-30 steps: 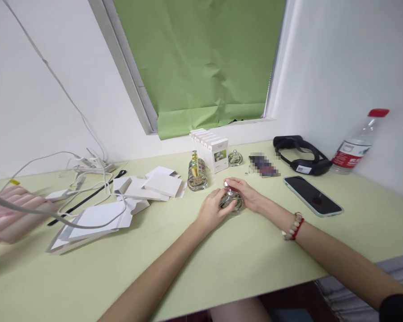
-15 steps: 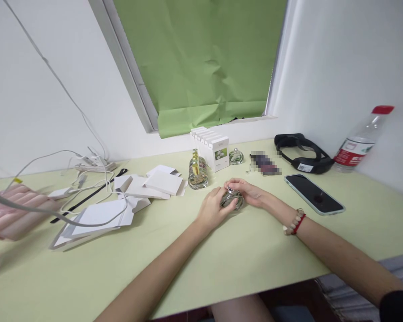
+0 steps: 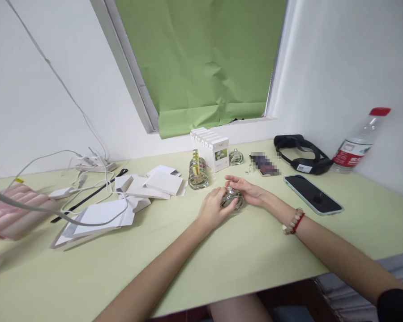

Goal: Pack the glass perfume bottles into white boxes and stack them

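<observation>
Near the middle of the table, my left hand is wrapped round a round glass bottle with a small clear knob on top. My right hand is at the bottle's far right side, its fingers apart and curved behind the knob. Just beyond my left hand stands a row of glass bottles with gold tops. A row of upright white boxes stands behind them, and another glass bottle sits at the boxes' right.
Flattened white cartons, cables and a black strap lie on the left, beside a pink padded item. On the right are a phone, a black headset and a water bottle.
My right fingers have lifted off the knob of the held bottle and spread slightly. My left hand has kept its hold in the same place.
</observation>
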Tool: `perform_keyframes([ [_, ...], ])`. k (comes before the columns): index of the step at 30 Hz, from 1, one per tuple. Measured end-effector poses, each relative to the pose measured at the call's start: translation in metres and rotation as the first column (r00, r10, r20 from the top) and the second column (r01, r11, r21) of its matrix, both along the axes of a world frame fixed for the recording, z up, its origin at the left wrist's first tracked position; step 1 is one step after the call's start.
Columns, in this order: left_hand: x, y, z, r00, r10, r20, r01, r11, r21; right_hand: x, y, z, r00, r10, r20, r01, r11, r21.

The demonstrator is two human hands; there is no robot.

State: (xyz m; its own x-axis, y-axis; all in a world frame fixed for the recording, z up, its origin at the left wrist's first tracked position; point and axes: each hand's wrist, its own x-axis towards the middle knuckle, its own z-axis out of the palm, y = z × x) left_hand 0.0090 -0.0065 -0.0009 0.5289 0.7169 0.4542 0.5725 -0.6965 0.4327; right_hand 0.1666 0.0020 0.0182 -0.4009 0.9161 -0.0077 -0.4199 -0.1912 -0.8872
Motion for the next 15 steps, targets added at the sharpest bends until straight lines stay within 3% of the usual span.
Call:
perform_keyframes([
  [6,-0.0001,-0.001,0.0013,1.0,-0.004,0.011,0.005,1.0,-0.009,-0.0002,0.0002,-0.0018,0.999,0.014,0.029,-0.015,1.0,0.013],
  [15,-0.0002,-0.0017,0.0023,1.0,-0.01,0.008,0.01,1.0,-0.018,0.0002,0.0053,-0.0079,0.998,-0.061,-0.012,0.06,0.997,-0.056],
])
